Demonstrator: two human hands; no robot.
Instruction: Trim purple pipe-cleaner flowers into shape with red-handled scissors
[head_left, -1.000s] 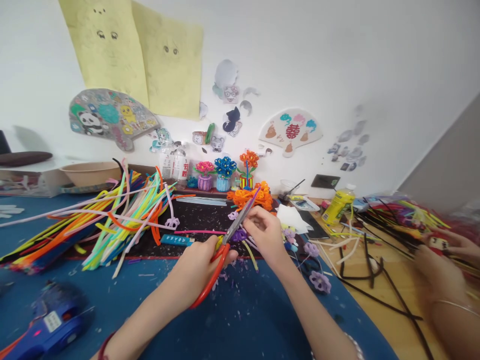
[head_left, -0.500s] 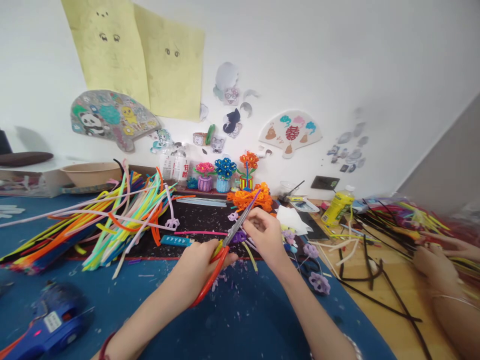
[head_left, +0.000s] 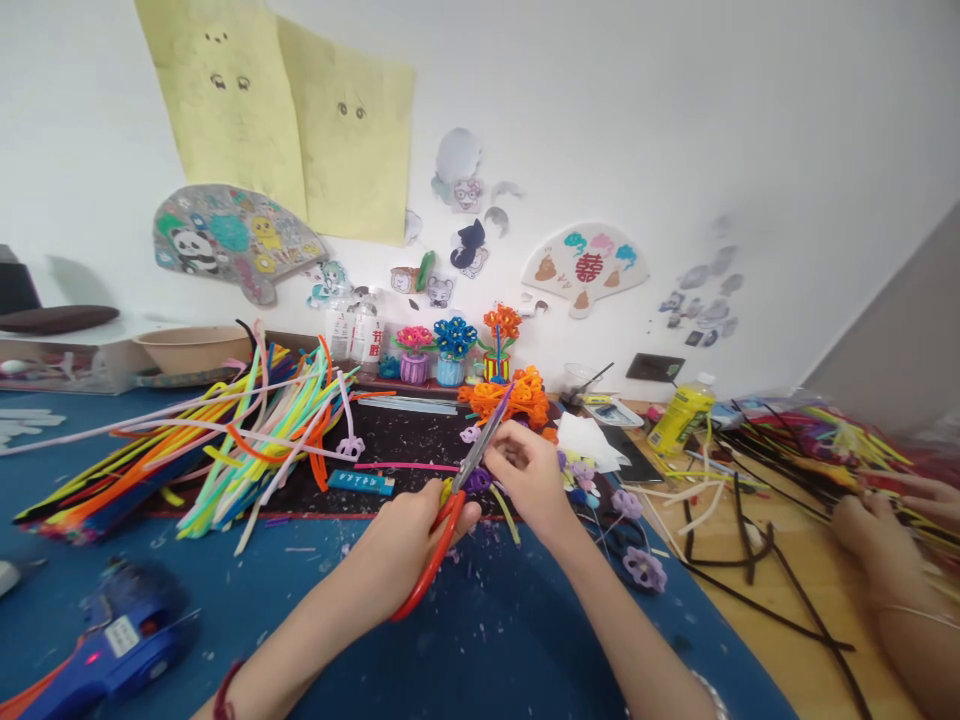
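My left hand (head_left: 405,540) is closed round the red handles of a pair of scissors (head_left: 437,562), whose blades point up and away from me. A purple pipe cleaner (head_left: 507,398) shows at the blade tips, partly hidden behind them. Beside the blades, my right hand (head_left: 531,482) is pinched on this pipe cleaner, though the grip itself is mostly covered by its fingers. Just below the blades lies a dark purple looped flower (head_left: 478,481). A pink pipe cleaner (head_left: 405,466) lies left of the scissors on the black mat (head_left: 300,497).
Bundles of coloured pipe cleaners (head_left: 247,450) lie to the left, with a blue glue gun (head_left: 127,640) in front. Orange loops (head_left: 517,395) and potted pipe-cleaner flowers (head_left: 454,350) stand behind. On the right, another person's hands (head_left: 874,530) work near black pipe cleaners (head_left: 795,580).
The whole view has shifted slightly to the right and down. Both hands and the scissors keep nearly the same pose, with the blades close to the right fingers.
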